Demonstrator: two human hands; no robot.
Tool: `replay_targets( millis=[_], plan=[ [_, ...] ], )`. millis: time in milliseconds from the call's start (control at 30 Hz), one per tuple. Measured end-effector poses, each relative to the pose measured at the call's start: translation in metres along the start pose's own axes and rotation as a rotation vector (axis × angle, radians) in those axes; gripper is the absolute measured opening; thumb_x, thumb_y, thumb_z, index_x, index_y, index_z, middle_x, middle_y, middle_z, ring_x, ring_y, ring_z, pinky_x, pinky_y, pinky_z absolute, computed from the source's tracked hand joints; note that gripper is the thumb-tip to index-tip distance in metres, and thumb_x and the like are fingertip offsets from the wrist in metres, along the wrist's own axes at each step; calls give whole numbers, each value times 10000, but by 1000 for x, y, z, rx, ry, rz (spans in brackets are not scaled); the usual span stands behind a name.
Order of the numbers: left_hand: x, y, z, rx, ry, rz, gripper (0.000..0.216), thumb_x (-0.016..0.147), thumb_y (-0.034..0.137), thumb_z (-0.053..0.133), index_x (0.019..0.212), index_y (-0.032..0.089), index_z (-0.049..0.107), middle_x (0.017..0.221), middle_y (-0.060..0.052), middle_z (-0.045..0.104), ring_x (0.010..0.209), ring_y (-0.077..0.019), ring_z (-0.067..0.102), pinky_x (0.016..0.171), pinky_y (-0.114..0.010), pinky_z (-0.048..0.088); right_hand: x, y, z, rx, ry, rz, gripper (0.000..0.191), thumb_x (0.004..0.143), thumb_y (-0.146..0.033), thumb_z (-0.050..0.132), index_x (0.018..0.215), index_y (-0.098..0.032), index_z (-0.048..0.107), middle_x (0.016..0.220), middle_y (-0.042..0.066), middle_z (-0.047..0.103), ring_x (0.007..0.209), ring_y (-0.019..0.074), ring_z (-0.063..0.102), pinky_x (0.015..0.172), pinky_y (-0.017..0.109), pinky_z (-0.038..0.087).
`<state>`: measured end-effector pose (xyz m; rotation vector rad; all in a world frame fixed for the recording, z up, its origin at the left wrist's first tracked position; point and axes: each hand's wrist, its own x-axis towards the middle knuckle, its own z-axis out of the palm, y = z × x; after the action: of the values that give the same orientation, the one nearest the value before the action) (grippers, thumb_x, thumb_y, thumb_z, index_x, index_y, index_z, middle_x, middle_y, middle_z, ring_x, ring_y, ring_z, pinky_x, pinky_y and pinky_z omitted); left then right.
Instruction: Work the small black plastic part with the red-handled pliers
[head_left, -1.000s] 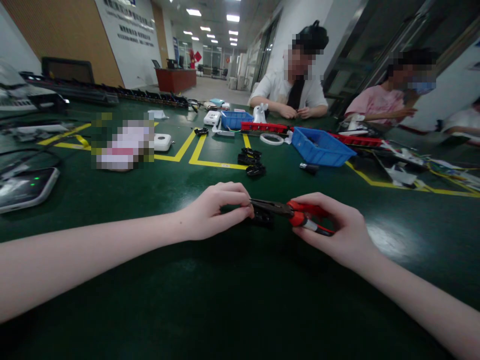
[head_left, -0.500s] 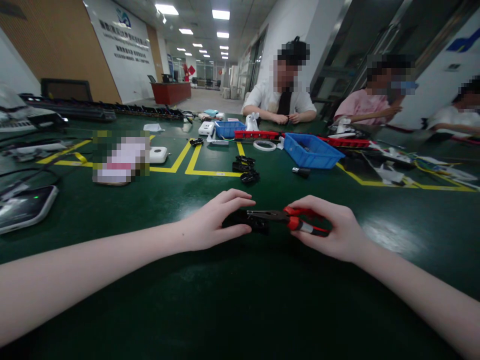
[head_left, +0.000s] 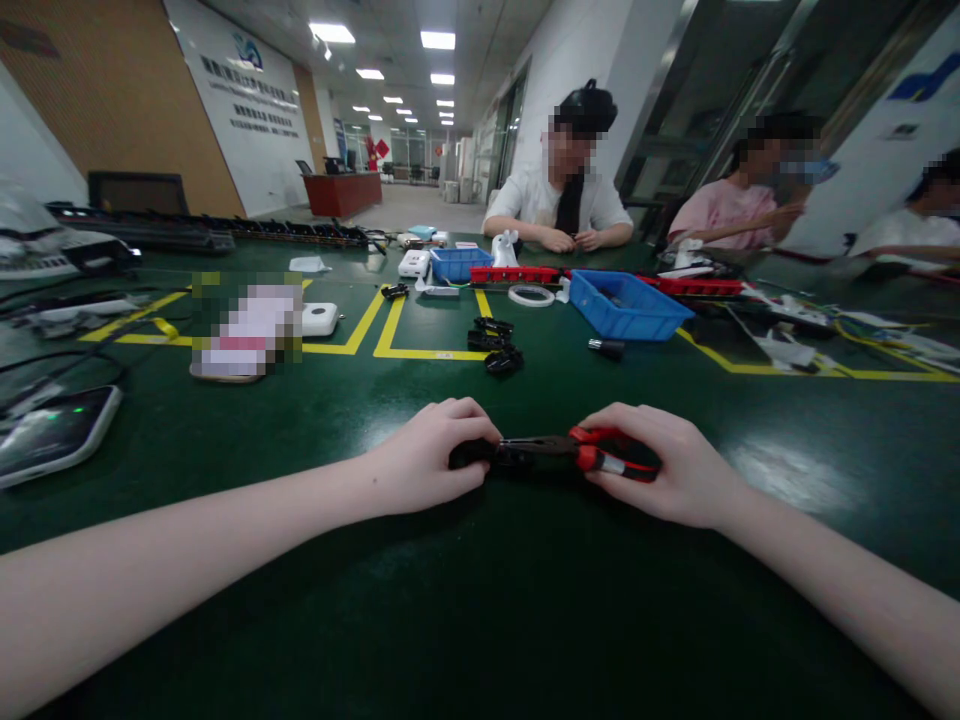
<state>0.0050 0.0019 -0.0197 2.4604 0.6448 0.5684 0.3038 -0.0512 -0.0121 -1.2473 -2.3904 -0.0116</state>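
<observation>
My right hand [head_left: 667,460] is wrapped round the red and black handles of long-nose pliers [head_left: 600,452]. Their dark jaws point left and meet a small black part [head_left: 514,457] over the green table. Fingers and thumb of my left hand [head_left: 435,455] close on the left end of that black part, which is partly hidden by them. Whether the jaw tips grip the part or only touch it, I cannot tell. Several similar black parts [head_left: 495,345] lie in a cluster beyond my hands.
A blue bin [head_left: 630,318] stands beyond my right hand, with a short black cylinder [head_left: 606,348] before it. At the left are a phone [head_left: 244,335], a white device [head_left: 320,320] and a screen device [head_left: 60,430]. Several people sit opposite; one person [head_left: 559,205] faces me across the table [head_left: 480,620].
My left fingers have closed in on the black part and shifted slightly. The pliers' jaws have come more level, and the view has tilted slightly.
</observation>
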Motion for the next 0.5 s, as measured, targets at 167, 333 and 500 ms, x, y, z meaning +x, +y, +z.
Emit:
replay_targets(
  millis=[167,333,500],
  plan=[
    [-1,1,1,46,52,-38,218,855,196,668,1072,214,676,1128,-59,619,1081,-256,591,1042,-527,408,1,0,2,-34,29,-50,272,789,-330,664,1040,-233,629,942,54,738,809,236,690,757,401,487],
    [1,-4,0,3,30,-8,168,875,274,695,1033,215,698,1127,-63,614,1048,-244,597,967,-468,471,2,-1,2,-35,25,-67,286,773,-328,681,1043,-244,637,951,48,742,829,242,692,799,420,462],
    [3,-7,0,-43,34,-12,129,884,245,686,1003,202,709,1102,-62,612,1022,-232,597,941,-449,484,2,0,3,-47,21,-96,299,780,-321,681,1061,-235,628,973,61,739,852,245,691,814,425,447]
  ],
)
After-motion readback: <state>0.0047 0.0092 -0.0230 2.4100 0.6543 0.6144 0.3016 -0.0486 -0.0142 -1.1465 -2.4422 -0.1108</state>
